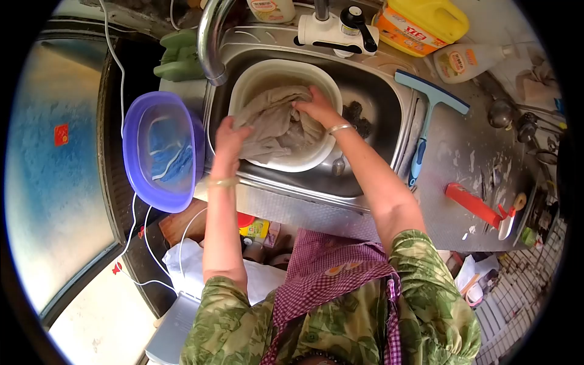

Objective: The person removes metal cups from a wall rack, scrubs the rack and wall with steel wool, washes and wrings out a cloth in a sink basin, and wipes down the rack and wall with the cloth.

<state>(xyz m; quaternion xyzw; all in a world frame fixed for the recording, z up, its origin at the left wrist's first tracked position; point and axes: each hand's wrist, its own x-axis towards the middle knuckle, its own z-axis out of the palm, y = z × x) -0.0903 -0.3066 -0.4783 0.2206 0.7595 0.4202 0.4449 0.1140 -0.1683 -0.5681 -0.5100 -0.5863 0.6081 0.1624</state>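
Cloth [277, 121], grey-beige, quantity one by appearance. Location: bunched inside white basin [298, 165], standing in steel sink [382, 131]. Condition: soaked-looking, creased, heaped in loose folds.

Handling, as judged: soft and limp throughout; heavier than when dry; somewhat slippery, more so if soapy; not fragile, though liable to sag and drip when lifted. Best hold: thick gathered folds, both sides at once, fingers well wrapped under; poor hold: a single thin edge.

Right hand [317, 109]: closed on upper right fold of cloth, thumb opposite fingers. Left hand [230, 143]: at left edge of cloth, beside basin rim, fingers curved inward; blurred, firmness of grip impossible to tell.

Adjacent stock: dark scourer-like lump [358, 118] and spoon-shaped utensil [338, 165], both in sink, right of basin. Curved tap [207, 45], above sink's left side. Purple tub [132, 158], left of sink, blue contents. Squeegee [418, 159], on tabletop [453, 149], right of sink.
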